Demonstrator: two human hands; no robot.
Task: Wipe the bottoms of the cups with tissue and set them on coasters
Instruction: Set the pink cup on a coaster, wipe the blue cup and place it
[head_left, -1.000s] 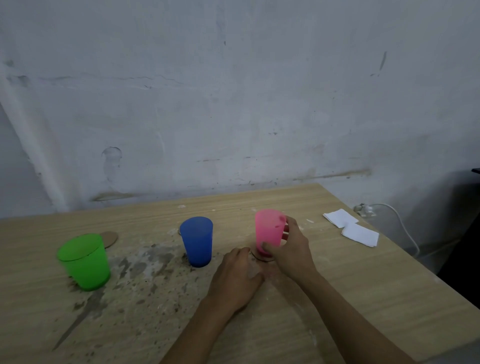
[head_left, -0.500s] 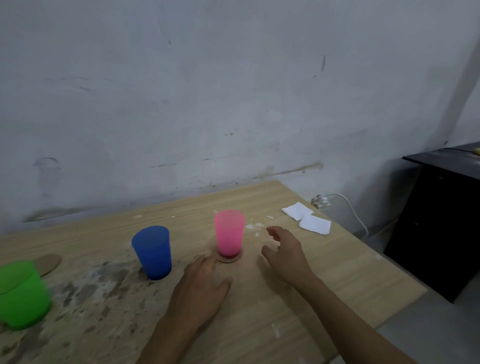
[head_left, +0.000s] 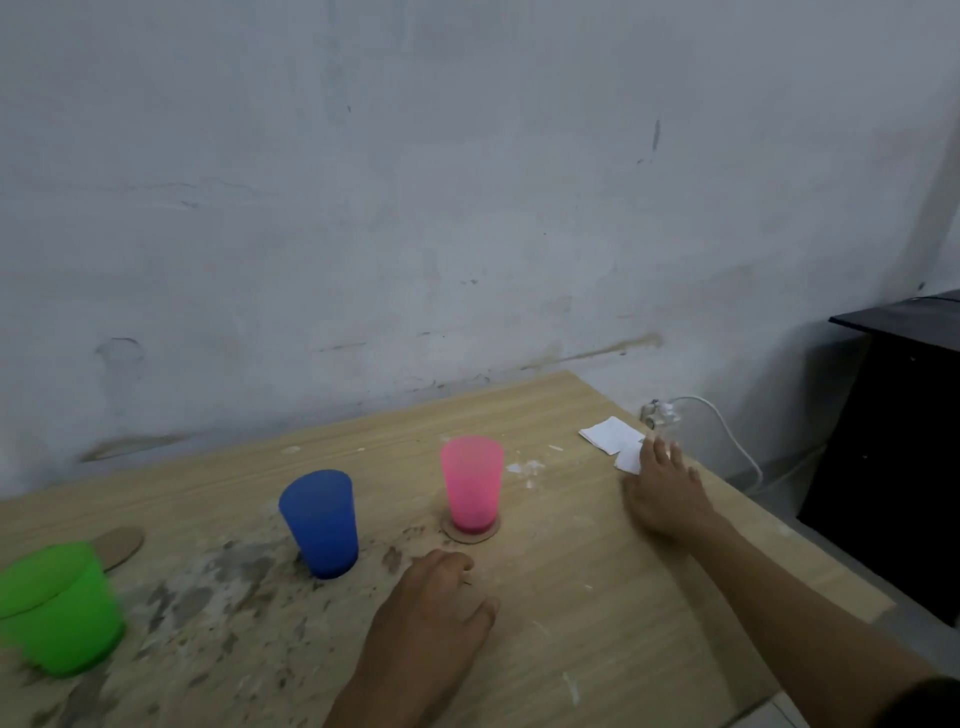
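A pink cup (head_left: 472, 480) stands upright on a round brown coaster (head_left: 453, 533) mid-table. Left of it a blue cup (head_left: 321, 522) stands on the stained wood, and a green cup (head_left: 60, 608) sits at the far left. Behind the green cup lies a spare coaster (head_left: 122, 543). Two white tissues (head_left: 613, 435) lie near the table's right edge. My right hand (head_left: 665, 493) lies flat with fingers spread, its fingertips on the nearer tissue. My left hand (head_left: 431, 608) rests palm down in front of the pink cup, holding nothing.
The wooden table (head_left: 597, 597) has dark stains across its left half and ends close at the right. A white cable and plug (head_left: 675, 410) hang beyond that edge. A black cabinet (head_left: 893, 441) stands to the right. A grey wall backs the table.
My right hand let go of the pink cup, left on its coaster, and moved right to the tissues. My left hand stayed on the table. The view swung to the right.
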